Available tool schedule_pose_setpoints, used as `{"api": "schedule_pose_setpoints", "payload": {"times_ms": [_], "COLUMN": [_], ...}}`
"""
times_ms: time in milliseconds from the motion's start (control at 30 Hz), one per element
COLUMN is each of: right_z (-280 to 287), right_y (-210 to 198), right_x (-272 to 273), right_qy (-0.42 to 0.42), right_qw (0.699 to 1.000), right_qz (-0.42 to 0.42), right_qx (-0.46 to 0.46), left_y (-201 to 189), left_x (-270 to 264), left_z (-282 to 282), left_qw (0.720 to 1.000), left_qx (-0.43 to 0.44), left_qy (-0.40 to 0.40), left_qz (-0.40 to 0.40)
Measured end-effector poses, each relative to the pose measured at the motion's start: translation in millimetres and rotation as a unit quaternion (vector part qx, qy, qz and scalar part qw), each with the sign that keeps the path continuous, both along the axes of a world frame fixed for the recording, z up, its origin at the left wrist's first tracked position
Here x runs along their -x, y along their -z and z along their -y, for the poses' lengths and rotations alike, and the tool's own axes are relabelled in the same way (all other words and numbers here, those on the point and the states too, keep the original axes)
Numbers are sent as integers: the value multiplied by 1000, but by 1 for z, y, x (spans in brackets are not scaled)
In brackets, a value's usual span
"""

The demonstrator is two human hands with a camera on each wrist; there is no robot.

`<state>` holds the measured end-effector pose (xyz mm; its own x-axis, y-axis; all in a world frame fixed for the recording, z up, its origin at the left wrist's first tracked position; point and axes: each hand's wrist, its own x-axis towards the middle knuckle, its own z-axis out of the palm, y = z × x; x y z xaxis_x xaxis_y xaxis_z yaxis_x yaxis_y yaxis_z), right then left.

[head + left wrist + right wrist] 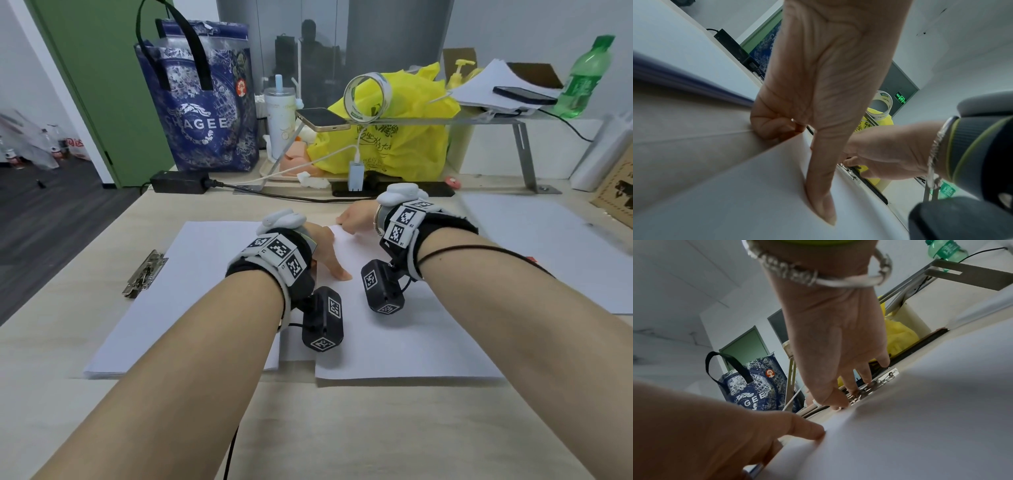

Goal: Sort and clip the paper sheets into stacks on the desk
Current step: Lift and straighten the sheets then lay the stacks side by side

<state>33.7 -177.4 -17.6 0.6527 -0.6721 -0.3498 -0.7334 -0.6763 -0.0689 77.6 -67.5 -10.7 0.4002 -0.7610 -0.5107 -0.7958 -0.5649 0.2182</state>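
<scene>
A middle stack of white paper [394, 342] lies on the desk under both hands. My left hand [330, 260] presses its thumb [822, 203] onto the stack near the left edge, and its other fingers [777, 125] curl against that edge. My right hand [351, 221] reaches to the stack's far edge. There its thumb and fingers [859, 382] pinch a metal clip [881, 378], which the hand hides in the head view. A second stack [191, 291] lies to the left with its own metal clip [144, 274] on its left edge.
More white sheets [548, 246] lie to the right. Behind the papers are a black power strip [394, 190], a power brick [178, 181] with cables, a blue tote bag [202, 109], a yellow bag [394, 137] and a metal shelf [479, 120] with phones and a green bottle [589, 75].
</scene>
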Motion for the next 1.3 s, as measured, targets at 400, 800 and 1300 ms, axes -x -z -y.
{"api": "schedule_pose_setpoints", "payload": {"times_ms": [400, 800, 1300], "right_z": [14, 4, -83], "right_y": [3, -1, -30], "right_x": [3, 60, 112], "right_qy": [-46, 32, -71], "right_qw": [999, 998, 997], "right_qz": [-27, 47, -18], "right_qx": [-1, -8, 30], "left_y": [3, 9, -10], "left_x": [-4, 3, -43], "left_z": [1, -15, -124], "left_qw": [999, 996, 956], "left_qx": [17, 81, 112], "left_qy": [19, -10, -199], "left_qz": [33, 38, 183]}}
